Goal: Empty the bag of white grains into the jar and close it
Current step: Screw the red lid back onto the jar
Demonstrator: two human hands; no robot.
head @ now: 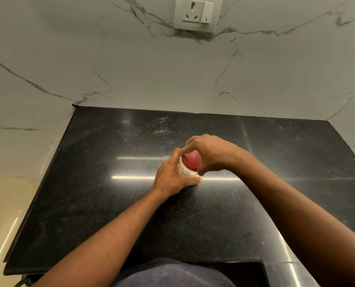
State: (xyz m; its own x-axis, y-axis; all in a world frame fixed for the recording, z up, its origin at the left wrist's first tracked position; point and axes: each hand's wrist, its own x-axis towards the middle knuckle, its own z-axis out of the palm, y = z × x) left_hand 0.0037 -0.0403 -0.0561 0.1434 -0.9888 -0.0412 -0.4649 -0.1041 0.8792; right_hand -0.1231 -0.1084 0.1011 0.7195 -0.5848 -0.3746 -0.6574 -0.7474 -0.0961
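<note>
Gripped by left hand [173, 176] at the body and right hand [208, 153] on red lid [191, 161]: jar [185, 171], upright, clear ribbed, white-filled, lid uppermost.

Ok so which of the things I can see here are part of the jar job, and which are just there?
Part of the job:
jar, white contents showing, gripped by the left hand
red lid on top, with the right hand around it

Just there:
black countertop
wall socket and switch
marble wall

No bag is in view.
</note>
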